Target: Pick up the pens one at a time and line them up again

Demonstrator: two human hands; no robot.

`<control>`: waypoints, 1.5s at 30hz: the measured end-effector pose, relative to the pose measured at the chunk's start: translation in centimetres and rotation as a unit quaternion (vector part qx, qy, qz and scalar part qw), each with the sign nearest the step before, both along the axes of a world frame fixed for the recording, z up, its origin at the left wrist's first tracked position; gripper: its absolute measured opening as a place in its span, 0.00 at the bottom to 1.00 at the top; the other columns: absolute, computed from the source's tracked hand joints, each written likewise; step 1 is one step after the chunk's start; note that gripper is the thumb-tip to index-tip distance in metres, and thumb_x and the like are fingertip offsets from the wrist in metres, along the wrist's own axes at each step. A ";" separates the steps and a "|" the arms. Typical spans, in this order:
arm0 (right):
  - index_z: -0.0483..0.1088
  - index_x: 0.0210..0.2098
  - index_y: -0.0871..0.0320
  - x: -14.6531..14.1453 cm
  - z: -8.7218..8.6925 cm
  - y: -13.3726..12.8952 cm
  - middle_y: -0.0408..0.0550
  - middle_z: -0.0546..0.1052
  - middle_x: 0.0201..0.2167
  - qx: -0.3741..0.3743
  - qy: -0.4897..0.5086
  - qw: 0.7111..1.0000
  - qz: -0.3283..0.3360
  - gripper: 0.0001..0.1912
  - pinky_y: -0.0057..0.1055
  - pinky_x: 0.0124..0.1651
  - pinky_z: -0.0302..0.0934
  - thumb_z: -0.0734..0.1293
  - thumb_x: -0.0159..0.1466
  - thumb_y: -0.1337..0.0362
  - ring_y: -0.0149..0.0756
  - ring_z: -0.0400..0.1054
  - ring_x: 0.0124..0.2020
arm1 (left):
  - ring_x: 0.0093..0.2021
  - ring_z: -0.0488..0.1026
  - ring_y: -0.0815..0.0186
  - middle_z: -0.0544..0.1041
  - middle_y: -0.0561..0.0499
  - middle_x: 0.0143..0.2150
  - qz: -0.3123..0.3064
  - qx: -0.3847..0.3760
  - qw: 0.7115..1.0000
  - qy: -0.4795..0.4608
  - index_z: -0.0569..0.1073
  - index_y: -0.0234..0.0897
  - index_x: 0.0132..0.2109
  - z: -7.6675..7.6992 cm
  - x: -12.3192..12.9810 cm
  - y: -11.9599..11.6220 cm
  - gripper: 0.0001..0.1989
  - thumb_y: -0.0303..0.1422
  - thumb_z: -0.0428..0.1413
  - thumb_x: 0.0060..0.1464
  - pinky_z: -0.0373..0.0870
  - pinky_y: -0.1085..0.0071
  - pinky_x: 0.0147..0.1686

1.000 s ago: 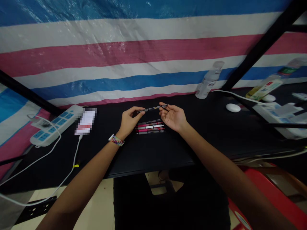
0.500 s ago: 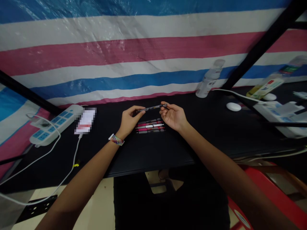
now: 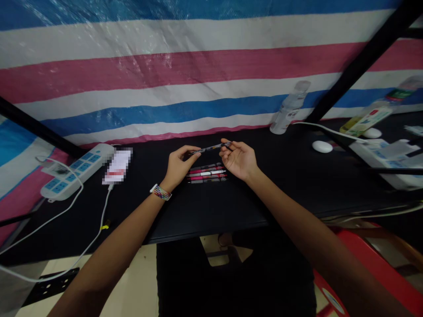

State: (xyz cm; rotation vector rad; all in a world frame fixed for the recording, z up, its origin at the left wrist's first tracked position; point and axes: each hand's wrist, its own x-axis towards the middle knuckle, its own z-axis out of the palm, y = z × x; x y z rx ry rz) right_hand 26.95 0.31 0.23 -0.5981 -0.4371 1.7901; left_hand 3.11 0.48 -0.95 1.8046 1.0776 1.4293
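A dark, partly clear pen (image 3: 211, 148) is held level above the black table (image 3: 211, 211), tilted slightly up to the right. My left hand (image 3: 178, 165) pinches its left end between thumb and fingers. At its right end, my right hand (image 3: 238, 159) grips the pen with thumb and fingertips, palm turned up. Just below, on the table, lies a row of several pens (image 3: 207, 173), some pink or red, one white and some dark. A colourful band circles my left wrist.
On the left are a white power strip (image 3: 77, 171), a phone (image 3: 118, 166) and white cables. A clear bottle (image 3: 290, 108) stands at the back right. Farther right are a white mouse-like object (image 3: 322, 146), another bottle (image 3: 380, 110) and a second power strip (image 3: 386, 163). A red stool (image 3: 370, 264) is below.
The held pen appears slightly rotated about its length, with its markings and clip looking different. Both hands have hardly moved.
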 end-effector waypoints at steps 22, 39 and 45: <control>0.78 0.46 0.58 0.0 -0.3 0.3 0.45 0.76 0.30 0.014 0.006 1.000 0.004 0.08 0.26 0.32 0.70 0.68 0.69 0.65 0.31 0.66 0.28 | 0.44 0.84 0.58 0.89 0.46 0.45 -0.009 -0.005 1.000 0.007 0.88 0.41 0.46 -0.1 0.2 -0.1 0.10 0.41 0.70 0.62 0.81 0.60 0.49; 0.77 0.45 0.56 -0.4 -0.7 0.5 0.43 0.75 0.28 0.008 0.005 1.000 0.002 0.10 0.23 0.31 0.69 0.66 0.77 0.58 0.29 0.66 0.27 | 0.42 0.83 0.59 0.89 0.47 0.43 -0.011 -0.002 1.000 0.008 0.88 0.43 0.46 -0.3 0.1 0.2 0.07 0.38 0.70 0.62 0.80 0.61 0.46; 0.76 0.44 0.54 -1.1 -0.8 0.8 0.41 0.73 0.27 -0.026 0.021 0.999 -0.024 0.12 0.21 0.29 0.68 0.67 0.80 0.54 0.27 0.64 0.25 | 0.42 0.84 0.59 0.89 0.47 0.42 -0.014 -0.006 1.000 -0.003 0.88 0.42 0.45 -0.2 0.4 0.0 0.08 0.38 0.71 0.61 0.80 0.61 0.46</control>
